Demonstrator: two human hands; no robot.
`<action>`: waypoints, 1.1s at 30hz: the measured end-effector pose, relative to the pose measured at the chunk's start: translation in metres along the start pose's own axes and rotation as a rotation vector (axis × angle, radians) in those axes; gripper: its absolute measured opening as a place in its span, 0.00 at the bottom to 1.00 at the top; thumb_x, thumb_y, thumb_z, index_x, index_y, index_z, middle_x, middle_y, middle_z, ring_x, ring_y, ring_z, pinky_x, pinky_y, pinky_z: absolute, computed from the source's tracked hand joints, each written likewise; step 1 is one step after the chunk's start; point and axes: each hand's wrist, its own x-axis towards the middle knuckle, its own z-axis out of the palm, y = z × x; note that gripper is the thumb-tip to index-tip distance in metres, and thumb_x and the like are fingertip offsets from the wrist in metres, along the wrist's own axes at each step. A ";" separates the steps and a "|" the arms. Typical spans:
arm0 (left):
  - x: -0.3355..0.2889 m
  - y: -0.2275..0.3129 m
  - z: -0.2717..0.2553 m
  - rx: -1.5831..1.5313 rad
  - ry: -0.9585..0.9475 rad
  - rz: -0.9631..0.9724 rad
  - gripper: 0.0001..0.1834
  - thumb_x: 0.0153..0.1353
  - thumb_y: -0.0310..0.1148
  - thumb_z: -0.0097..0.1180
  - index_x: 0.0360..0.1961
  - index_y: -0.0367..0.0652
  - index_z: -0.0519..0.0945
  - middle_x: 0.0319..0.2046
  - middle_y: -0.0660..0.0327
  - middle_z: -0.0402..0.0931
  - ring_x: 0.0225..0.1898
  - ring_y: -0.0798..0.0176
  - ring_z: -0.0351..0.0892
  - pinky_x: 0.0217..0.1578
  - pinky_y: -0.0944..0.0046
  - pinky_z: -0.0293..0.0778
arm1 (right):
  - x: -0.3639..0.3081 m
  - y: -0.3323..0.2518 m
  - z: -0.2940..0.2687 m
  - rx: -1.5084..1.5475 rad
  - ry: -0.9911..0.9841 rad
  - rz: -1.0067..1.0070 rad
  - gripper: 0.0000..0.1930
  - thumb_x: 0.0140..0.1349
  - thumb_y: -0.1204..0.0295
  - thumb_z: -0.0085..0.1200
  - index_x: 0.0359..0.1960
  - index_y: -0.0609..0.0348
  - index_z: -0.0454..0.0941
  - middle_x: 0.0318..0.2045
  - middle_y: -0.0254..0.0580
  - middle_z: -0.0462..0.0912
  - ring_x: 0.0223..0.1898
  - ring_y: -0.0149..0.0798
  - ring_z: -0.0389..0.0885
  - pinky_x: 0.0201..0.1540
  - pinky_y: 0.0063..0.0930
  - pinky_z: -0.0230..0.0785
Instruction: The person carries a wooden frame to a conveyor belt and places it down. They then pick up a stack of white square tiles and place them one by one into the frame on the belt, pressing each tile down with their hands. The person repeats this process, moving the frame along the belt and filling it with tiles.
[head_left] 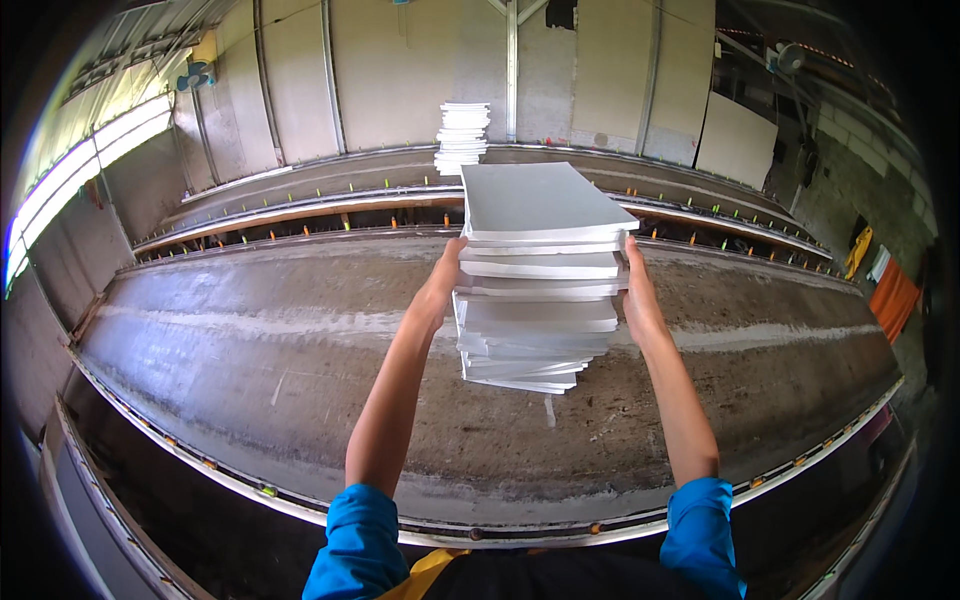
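A tall stack of white paper-like sheets [545, 205] stands on the long worn table [250, 370] in front of me. It is made of thick bundles that are slightly out of line, and the lower ones lean and fan out unevenly. My left hand [440, 283] presses against the left side of the upper bundles. On the opposite side my right hand [642, 295] holds them near the front right corner. The fingertips of both hands are partly hidden behind the stack's edges.
Another white stack [462, 138] stands farther back on a second long table [350, 170]. Small coloured pegs [346, 222] line the table edges. Fans [196, 76] hang at the upper left and upper right. Orange cloth [893, 300] hangs at the right wall.
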 end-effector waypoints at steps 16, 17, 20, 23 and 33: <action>-0.015 0.007 0.017 -0.079 0.087 0.100 0.29 0.57 0.47 0.38 0.48 0.29 0.68 0.43 0.51 0.69 0.44 0.57 0.66 0.48 0.62 0.59 | -0.002 -0.019 0.000 -0.239 -0.001 0.012 0.46 0.52 0.36 0.37 0.62 0.62 0.50 0.63 0.54 0.48 0.66 0.48 0.41 0.64 0.41 0.34; -0.018 0.008 0.019 -0.069 0.112 0.103 0.29 0.57 0.46 0.38 0.48 0.29 0.68 0.42 0.51 0.69 0.43 0.58 0.66 0.47 0.63 0.60 | -0.004 -0.021 0.001 -0.245 0.004 0.009 0.46 0.53 0.36 0.37 0.62 0.62 0.51 0.63 0.54 0.49 0.66 0.48 0.42 0.64 0.40 0.35; -0.024 0.011 0.024 -0.070 0.149 0.124 0.28 0.57 0.44 0.37 0.47 0.28 0.68 0.41 0.52 0.69 0.41 0.59 0.67 0.46 0.63 0.61 | -0.005 -0.025 0.000 -0.241 0.012 -0.044 0.45 0.54 0.37 0.38 0.62 0.62 0.51 0.63 0.54 0.50 0.65 0.48 0.43 0.64 0.38 0.37; -0.023 0.006 0.021 -0.129 0.135 0.206 0.26 0.57 0.42 0.37 0.48 0.28 0.67 0.41 0.52 0.69 0.41 0.59 0.67 0.45 0.62 0.62 | -0.014 -0.033 0.004 -0.233 0.027 -0.147 0.43 0.54 0.39 0.40 0.62 0.62 0.51 0.63 0.54 0.50 0.65 0.48 0.45 0.63 0.38 0.39; -0.101 0.037 -0.004 -0.432 0.185 0.376 0.24 0.55 0.37 0.38 0.50 0.32 0.66 0.40 0.57 0.72 0.41 0.67 0.73 0.42 0.68 0.71 | -0.033 -0.047 0.000 0.674 -0.346 0.046 0.43 0.52 0.36 0.42 0.59 0.57 0.53 0.50 0.48 0.66 0.52 0.41 0.69 0.52 0.35 0.64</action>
